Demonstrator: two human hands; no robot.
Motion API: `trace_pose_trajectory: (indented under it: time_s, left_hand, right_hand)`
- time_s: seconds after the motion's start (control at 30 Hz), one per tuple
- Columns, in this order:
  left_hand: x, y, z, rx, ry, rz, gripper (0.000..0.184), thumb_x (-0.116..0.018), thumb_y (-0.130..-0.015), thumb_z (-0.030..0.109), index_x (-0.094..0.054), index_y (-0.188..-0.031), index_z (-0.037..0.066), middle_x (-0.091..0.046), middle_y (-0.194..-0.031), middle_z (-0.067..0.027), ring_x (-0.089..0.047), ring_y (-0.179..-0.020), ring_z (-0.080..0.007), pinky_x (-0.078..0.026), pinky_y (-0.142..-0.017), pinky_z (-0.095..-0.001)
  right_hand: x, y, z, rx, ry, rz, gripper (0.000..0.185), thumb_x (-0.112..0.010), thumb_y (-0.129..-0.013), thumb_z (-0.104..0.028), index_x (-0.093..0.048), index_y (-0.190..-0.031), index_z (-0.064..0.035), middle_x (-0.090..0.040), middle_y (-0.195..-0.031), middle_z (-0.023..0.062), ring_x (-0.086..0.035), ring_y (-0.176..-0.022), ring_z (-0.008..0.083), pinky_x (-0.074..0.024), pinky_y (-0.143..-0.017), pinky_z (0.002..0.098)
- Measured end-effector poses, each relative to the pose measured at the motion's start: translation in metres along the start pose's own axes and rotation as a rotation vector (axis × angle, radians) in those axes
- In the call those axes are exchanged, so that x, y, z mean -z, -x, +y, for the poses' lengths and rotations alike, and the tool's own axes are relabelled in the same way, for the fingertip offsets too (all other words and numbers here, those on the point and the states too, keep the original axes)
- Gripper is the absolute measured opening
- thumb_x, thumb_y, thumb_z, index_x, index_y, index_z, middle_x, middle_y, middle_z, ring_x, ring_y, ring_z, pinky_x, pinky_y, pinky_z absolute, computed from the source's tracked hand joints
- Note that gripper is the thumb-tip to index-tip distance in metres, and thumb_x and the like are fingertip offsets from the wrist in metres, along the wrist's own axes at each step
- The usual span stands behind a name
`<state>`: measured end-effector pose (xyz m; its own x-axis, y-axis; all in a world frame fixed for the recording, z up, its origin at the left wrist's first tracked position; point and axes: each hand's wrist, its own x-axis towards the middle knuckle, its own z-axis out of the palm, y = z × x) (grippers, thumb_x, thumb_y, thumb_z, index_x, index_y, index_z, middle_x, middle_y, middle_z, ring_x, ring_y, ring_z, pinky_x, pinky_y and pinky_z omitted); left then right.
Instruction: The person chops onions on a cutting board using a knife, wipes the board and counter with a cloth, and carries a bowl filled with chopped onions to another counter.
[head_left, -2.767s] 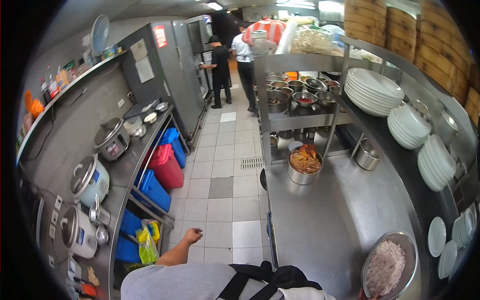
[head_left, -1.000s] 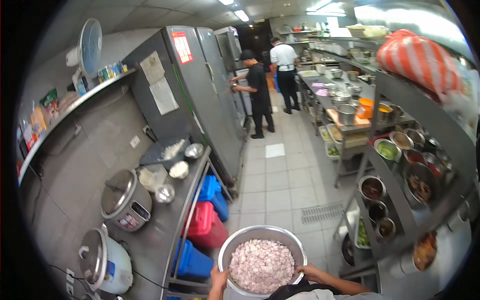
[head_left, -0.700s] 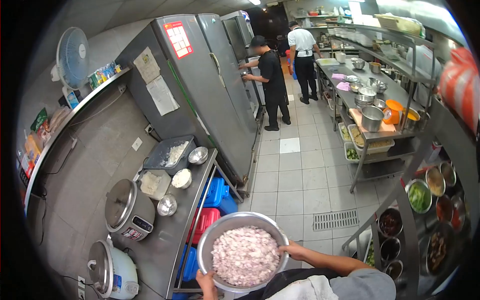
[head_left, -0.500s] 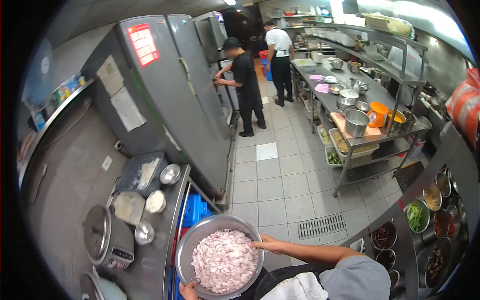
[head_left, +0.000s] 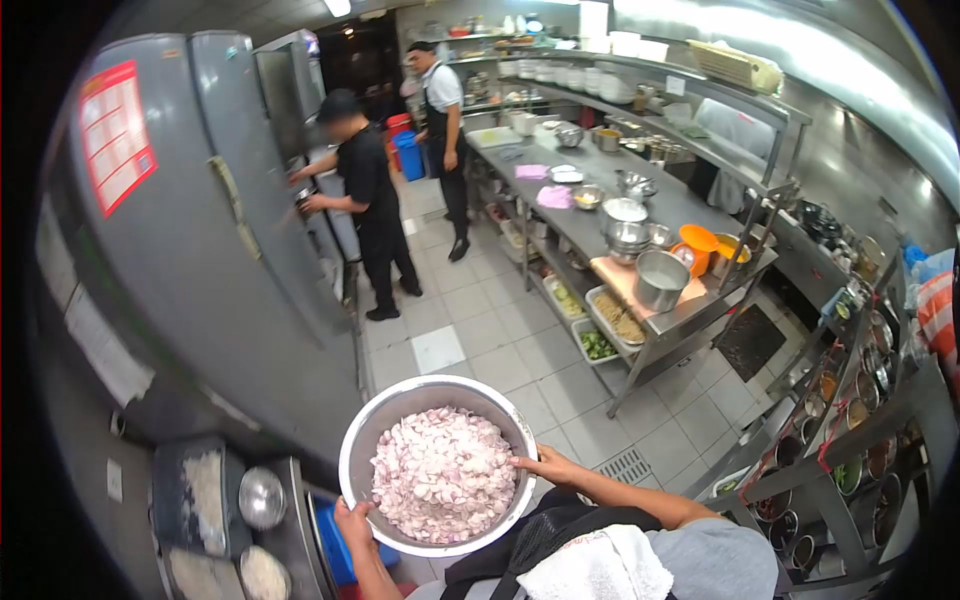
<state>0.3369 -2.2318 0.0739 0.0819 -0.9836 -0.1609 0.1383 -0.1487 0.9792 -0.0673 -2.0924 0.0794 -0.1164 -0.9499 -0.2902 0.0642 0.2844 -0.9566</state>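
A wide metal bowl (head_left: 355,455) full of chopped pale-pink pieces (head_left: 445,475) is held in front of my body. My left hand (head_left: 357,522) grips its lower left rim, fingers closed on the edge. On the right side, my right hand (head_left: 545,466) holds the rim, with the thumb over the edge. The bowl hangs above the tiled floor, touching no counter. A white towel (head_left: 598,568) lies against the front of my body, just below the bowl.
Tall grey refrigerators (head_left: 225,210) line the left. A person in black (head_left: 362,190) stands at them; another in a white shirt (head_left: 443,130) stands behind. A steel table (head_left: 690,215) with pots is at right, a rack (head_left: 850,425) lower right, a side counter (head_left: 300,530) lower left.
From one hand low at the right, the bowl came into both hands in front of me. The view moved forward along the aisle, nearer the refrigerators and table. The white-shirted person has turned.
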Motion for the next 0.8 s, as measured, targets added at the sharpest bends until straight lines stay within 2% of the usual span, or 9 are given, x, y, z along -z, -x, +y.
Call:
trace_pose_trajectory:
  time_s: [0.07, 0.17, 0.23, 0.27, 0.33, 0.47, 0.57, 0.6, 0.8]
  left_hand:
    - [-0.048, -0.068, 0.006, -0.04, 0.048, -0.091, 0.036, -0.062, -0.072, -0.006, -0.066, -0.108, -0.002, -0.073, -0.1, -0.0102, -0.069, -0.083, -0.0204, -0.057, -0.08, -0.0341]
    - [-0.134, -0.13, 0.034, -0.022, 0.0, -0.186, 0.037, -0.059, -0.07, -0.007, -0.066, -0.106, -0.003, -0.073, -0.098, -0.0109, -0.069, -0.082, -0.0206, -0.056, -0.077, -0.0342]
    - [-0.195, -0.171, 0.028, -0.021, -0.05, -0.172, 0.034, -0.059, -0.071, -0.006, -0.066, -0.104, -0.003, -0.071, -0.095, -0.01, -0.067, -0.079, -0.0194, -0.055, -0.074, -0.0339]
    - [-0.249, -0.217, 0.027, -0.019, -0.114, -0.144, 0.031, -0.059, -0.072, -0.005, -0.066, -0.103, -0.003, -0.069, -0.092, -0.0091, -0.065, -0.076, -0.0182, -0.054, -0.071, -0.0335]
    - [-0.305, -0.267, 0.015, -0.026, -0.098, -0.131, 0.029, -0.058, -0.071, -0.006, -0.065, -0.1, -0.003, -0.067, -0.089, -0.0088, -0.064, -0.075, -0.0194, -0.053, -0.069, -0.0341]
    - [-0.369, -0.339, 0.003, 0.061, -0.046, -0.108, 0.033, -0.057, -0.07, -0.01, -0.064, -0.101, -0.003, -0.07, -0.093, -0.0099, -0.067, -0.081, -0.0223, -0.055, -0.072, -0.0347]
    - [-0.432, -0.383, 0.029, 0.077, 0.035, -0.084, 0.031, -0.057, -0.072, -0.01, -0.064, -0.101, -0.003, -0.069, -0.094, -0.0093, -0.066, -0.081, -0.0214, -0.054, -0.073, -0.0335]
    - [-0.448, -0.402, 0.031, 0.077, 0.048, -0.112, 0.032, -0.056, -0.073, -0.009, -0.063, -0.103, -0.003, -0.069, -0.096, -0.0097, -0.066, -0.081, -0.0214, -0.054, -0.074, -0.0338]
    - [-0.581, -0.519, 0.034, 0.115, 0.009, -0.116, 0.031, -0.057, -0.075, -0.005, -0.063, -0.105, -0.003, -0.067, -0.092, -0.0102, -0.066, -0.079, -0.0226, -0.056, -0.071, -0.0367]
  right_hand:
    - [0.03, -0.04, -0.014, 0.053, 0.012, 0.073, 0.075, -0.077, -0.097, -0.046, -0.053, -0.149, 0.0024, -0.067, -0.134, 0.0148, -0.063, -0.122, 0.0224, -0.0511, -0.104, 0.0372]
    - [0.082, -0.094, -0.032, 0.149, 0.023, 0.166, 0.07, -0.077, -0.097, -0.047, -0.059, -0.143, 0.0022, -0.07, -0.129, 0.0138, -0.064, -0.119, 0.0211, -0.051, -0.104, 0.0369]
    - [0.124, -0.142, -0.045, 0.062, 0.024, 0.117, 0.079, -0.076, -0.098, -0.048, -0.051, -0.152, 0.0032, -0.062, -0.145, 0.017, -0.057, -0.135, 0.0246, -0.0442, -0.115, 0.0398]
    - [0.167, -0.195, -0.058, -0.007, 0.012, 0.114, 0.077, -0.077, -0.097, -0.048, -0.054, -0.149, 0.0032, -0.064, -0.143, 0.0164, -0.057, -0.134, 0.0237, -0.0438, -0.115, 0.039]
    - [0.216, -0.262, -0.064, 0.07, 0.024, 0.156, 0.076, -0.078, -0.096, -0.045, -0.054, -0.15, 0.0028, -0.063, -0.145, 0.0156, -0.057, -0.135, 0.0245, -0.0421, -0.117, 0.0395]
    - [0.283, -0.343, -0.095, 0.08, -0.03, 0.077, 0.077, -0.08, -0.095, -0.041, -0.052, -0.152, 0.0029, -0.061, -0.148, 0.0172, -0.054, -0.139, 0.0267, -0.0385, -0.12, 0.0409]
    - [0.326, -0.4, -0.147, 0.04, -0.001, 0.064, 0.08, -0.081, -0.093, -0.041, -0.051, -0.153, 0.0032, -0.059, -0.15, 0.0181, -0.052, -0.141, 0.0274, -0.0377, -0.121, 0.0413]
    - [0.337, -0.416, -0.161, 0.086, 0.015, 0.063, 0.076, -0.079, -0.093, -0.041, -0.054, -0.15, 0.003, -0.062, -0.146, 0.0179, -0.055, -0.135, 0.0266, -0.0411, -0.115, 0.0391]
    - [0.425, -0.543, -0.176, 0.002, -0.011, 0.13, 0.075, -0.082, -0.091, -0.039, -0.056, -0.148, 0.003, -0.066, -0.141, 0.0182, -0.058, -0.132, 0.0267, -0.043, -0.114, 0.0396]
